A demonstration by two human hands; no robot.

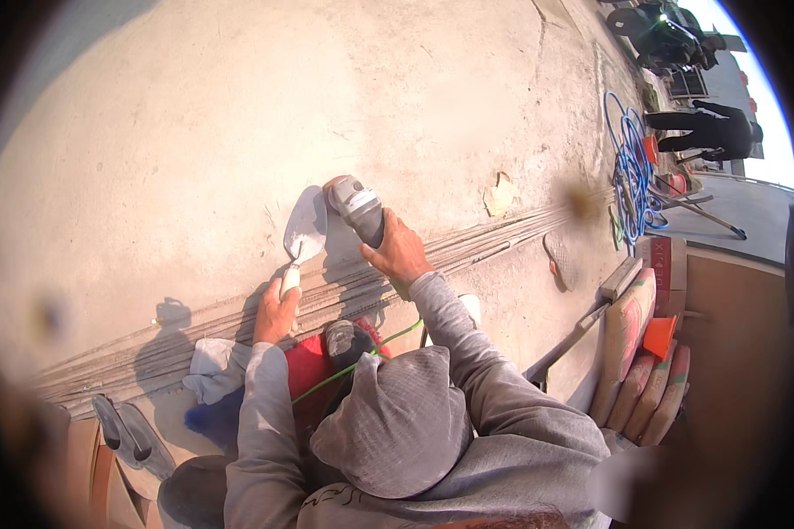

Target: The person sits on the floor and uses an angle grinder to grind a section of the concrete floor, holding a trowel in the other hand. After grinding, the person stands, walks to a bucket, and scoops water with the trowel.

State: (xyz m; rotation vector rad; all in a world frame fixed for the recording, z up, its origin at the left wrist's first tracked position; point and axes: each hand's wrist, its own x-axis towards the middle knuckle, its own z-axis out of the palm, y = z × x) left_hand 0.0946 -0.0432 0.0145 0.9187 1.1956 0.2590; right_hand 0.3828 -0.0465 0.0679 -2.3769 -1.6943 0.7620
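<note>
From the head view, the person is leaning over a broad pale concrete surface (238, 115), both grey-sleeved forearms coming up from the lower edge. The left hand (276, 310) is closing around the white handle of a trowel (304, 231), whose pointed steel blade is lying flat against the concrete just above the hand. The right hand (399, 251) is gripping the dark body of an angle grinder (355, 205), its grey head pressing toward the concrete just beside the trowel blade, the two tools near each other but apart. A band of long grooves (468, 247) is running across the surface under both hands, toward its right edge. A green cord (362, 357) is trailing down from the right hand across a red bag (307, 366) sitting between the forearms. A crumpled grey cloth (210, 368) is lying by the left elbow. Near the right edge of the concrete, a coil of blue hose (631, 172) is resting, and stacked pinkish sacks (640, 370) are lying below it. Another person in dark clothing (710, 128) is bending over at the far right corner, well apart from the hands.
</note>
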